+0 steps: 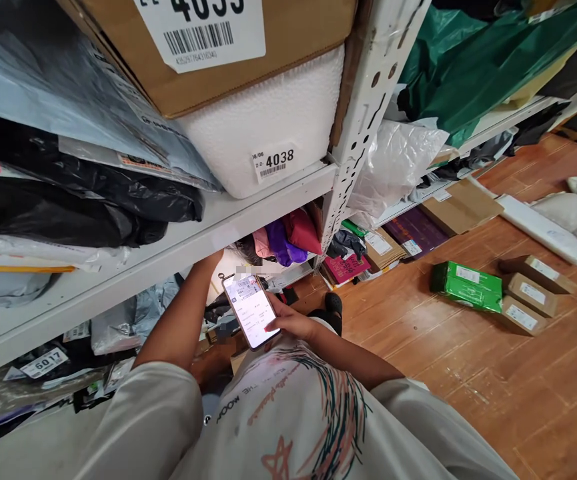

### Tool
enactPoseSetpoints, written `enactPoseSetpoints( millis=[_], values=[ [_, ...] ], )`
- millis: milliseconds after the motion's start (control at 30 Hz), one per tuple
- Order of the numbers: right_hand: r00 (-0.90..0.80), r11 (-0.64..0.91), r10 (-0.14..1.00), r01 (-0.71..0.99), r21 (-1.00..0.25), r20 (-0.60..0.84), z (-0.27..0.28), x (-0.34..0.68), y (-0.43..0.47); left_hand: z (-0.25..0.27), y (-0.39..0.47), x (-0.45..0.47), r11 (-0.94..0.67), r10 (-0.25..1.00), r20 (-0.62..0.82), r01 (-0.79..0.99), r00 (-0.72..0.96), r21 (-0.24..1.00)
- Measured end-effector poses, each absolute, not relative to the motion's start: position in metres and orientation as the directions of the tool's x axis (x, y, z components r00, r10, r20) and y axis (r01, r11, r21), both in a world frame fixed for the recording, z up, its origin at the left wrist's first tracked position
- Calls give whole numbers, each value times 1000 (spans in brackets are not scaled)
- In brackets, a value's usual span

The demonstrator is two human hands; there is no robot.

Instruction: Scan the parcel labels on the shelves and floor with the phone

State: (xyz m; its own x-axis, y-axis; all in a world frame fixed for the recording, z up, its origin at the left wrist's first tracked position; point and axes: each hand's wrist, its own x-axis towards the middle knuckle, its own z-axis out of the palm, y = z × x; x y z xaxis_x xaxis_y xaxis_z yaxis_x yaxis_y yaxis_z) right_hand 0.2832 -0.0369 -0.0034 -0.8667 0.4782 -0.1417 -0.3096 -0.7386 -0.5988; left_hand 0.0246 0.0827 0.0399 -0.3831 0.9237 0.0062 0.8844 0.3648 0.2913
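My right hand [291,320] holds a smartphone [251,310] in front of my chest, its lit screen showing a white page with text. My left arm stretches up and forward, and my left hand [212,259] reaches in under the edge of the white metal shelf [178,250]; its fingers are hidden behind the shelf edge. Above that shelf sit a white foam parcel [268,113] labelled 4038 and a cardboard box [218,60] with a barcode label.
Black and grey plastic mailer bags [68,193] fill the shelf at left. Coloured pouches [285,240] lie on the lower shelf. On the wooden floor at right are a green parcel [468,285], small cardboard boxes [533,293] and white bags [575,213].
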Motion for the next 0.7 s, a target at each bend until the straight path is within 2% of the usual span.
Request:
enactPoseSetpoints(
  millis=[100, 167, 300, 400, 533, 700],
  values=[
    [-841, -729, 518, -338, -595, -156, -7, 293, -35, 36, 45, 23, 427, 901, 28, 897, -433, 117],
    [-848, -749, 504, -333, -573, -166, -9, 299, -33, 33, 22, 23, 392, 919, 34, 920, -392, 4],
    [-843, -757, 506, -335, -561, -180, -15, 302, -26, 29, 0, 22, 419, 898, 199, 900, -391, -121],
    [-841, -754, 507, -325, -571, -191, -18, 298, -23, 27, -3, 23, 409, 901, 211, 905, -380, -118],
    [-876, -756, 449, -267, -598, -176, -19, 287, -16, 21, -13, 28, 333, 925, 212, 941, -314, -57],
    [-873, -744, 421, -177, -644, -247, -11, 260, 7, 8, -29, 35, 381, 898, 234, 924, -374, 16]
  ],
)
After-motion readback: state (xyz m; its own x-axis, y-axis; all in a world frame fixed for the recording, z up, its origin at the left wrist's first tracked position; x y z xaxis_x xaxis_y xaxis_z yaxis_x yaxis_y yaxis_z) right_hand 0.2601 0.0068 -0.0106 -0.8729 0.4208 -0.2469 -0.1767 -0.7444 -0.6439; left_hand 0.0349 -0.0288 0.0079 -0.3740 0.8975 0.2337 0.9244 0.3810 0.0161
